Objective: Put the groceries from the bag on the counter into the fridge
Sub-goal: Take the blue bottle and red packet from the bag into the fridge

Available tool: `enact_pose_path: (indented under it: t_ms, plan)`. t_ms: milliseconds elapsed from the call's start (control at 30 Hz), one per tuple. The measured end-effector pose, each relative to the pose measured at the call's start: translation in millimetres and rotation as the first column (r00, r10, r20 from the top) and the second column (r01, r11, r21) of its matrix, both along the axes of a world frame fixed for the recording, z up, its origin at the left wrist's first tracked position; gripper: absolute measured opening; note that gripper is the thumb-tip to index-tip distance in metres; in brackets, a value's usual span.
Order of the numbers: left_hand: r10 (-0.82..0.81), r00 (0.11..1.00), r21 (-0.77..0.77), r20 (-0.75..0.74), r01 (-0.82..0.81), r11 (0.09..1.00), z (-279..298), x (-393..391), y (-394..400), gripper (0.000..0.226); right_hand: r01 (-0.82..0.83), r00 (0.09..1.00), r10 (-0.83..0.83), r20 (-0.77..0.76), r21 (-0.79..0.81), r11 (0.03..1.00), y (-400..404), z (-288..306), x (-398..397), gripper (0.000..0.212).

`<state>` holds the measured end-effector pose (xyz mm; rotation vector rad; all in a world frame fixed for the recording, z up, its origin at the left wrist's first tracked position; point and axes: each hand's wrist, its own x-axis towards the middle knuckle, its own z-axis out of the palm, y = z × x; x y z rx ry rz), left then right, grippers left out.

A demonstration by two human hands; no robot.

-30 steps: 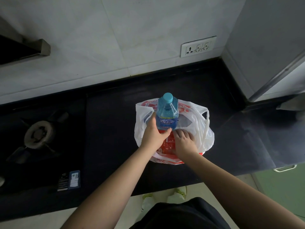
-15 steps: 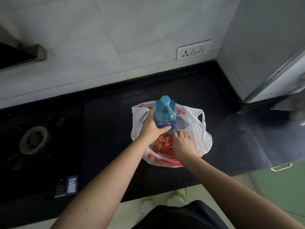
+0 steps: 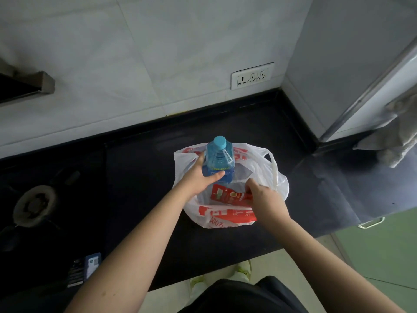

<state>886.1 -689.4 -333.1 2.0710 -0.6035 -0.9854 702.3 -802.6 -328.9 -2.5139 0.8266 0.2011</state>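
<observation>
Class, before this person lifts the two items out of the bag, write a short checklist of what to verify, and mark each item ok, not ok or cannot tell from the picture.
1. Left hand grips the water bottle round its label: ok.
2. Bottle cap on: ok; whether it is tight: cannot tell.
3. Right hand pinches the red packet at its right end: ok.
4. Both items stand above the mouth of the plastic bag, free of its handles: ok.
5. Bag will stay on the black counter when the items rise: cannot tell, no hand holds it.
6. Fridge open and ready: cannot tell, not clearly in view.
</observation>
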Motion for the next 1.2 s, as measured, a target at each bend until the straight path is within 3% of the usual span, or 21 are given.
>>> enact_pose_path:
  t_ms: [100,200,333,433,500,633,767,867,1000,1200]
  plan:
    - [-0.048,0.999,0.0,-0.015,0.048,0.999,-2,-4,4,0.078,0.031,0.996,-0.032,0.079,0.015,0.999,-5,6,-13,0.015]
    - [0.033,0.998,-0.064,-0.059,-0.037,0.997,-10,-14,2,0.069,0.099,0.974,-0.108,0.199,0.054,0.994,-9,14,-24,0.017]
    - [0.179,0.979,-0.116,-0.097,-0.19,0.975,-23,-23,0,0.049,0.223,0.919,-0.28,0.278,0.218,0.95,-20,25,-37,0.02]
    - [0.201,0.979,-0.106,-0.042,-0.204,0.973,-36,-25,3,0.055,0.265,0.874,-0.388,0.291,0.384,0.885,-29,38,-47,0.018]
    - [0.241,0.97,-0.115,0.0,-0.24,0.964,-41,-28,3,0.067,0.28,0.828,-0.48,0.291,0.528,0.802,-34,47,-51,0.015]
    - [0.39,0.92,-0.141,0.024,-0.383,0.913,-40,-49,-13,0.086,0.285,0.691,-0.689,0.216,0.795,0.536,-36,52,-52,0.027]
    - [0.511,0.858,-0.24,-0.055,-0.508,0.827,-46,-71,-33,0.094,0.245,0.595,-0.799,0.084,0.928,0.28,-35,49,-52,0.033]
    - [0.594,0.8,-0.31,-0.082,-0.587,0.748,-50,-81,-47,0.097,0.213,0.565,-0.825,0.021,0.962,0.17,-37,46,-51,0.032]
    - [0.658,0.753,-0.351,-0.031,-0.624,0.698,-52,-80,-54,0.099,0.222,0.562,-0.826,-0.024,0.967,0.122,-40,41,-51,0.032]
    - [0.671,0.741,-0.427,0.032,-0.597,0.679,-49,-71,-54,0.086,0.223,0.583,-0.812,-0.016,0.964,0.142,-48,39,-55,0.035]
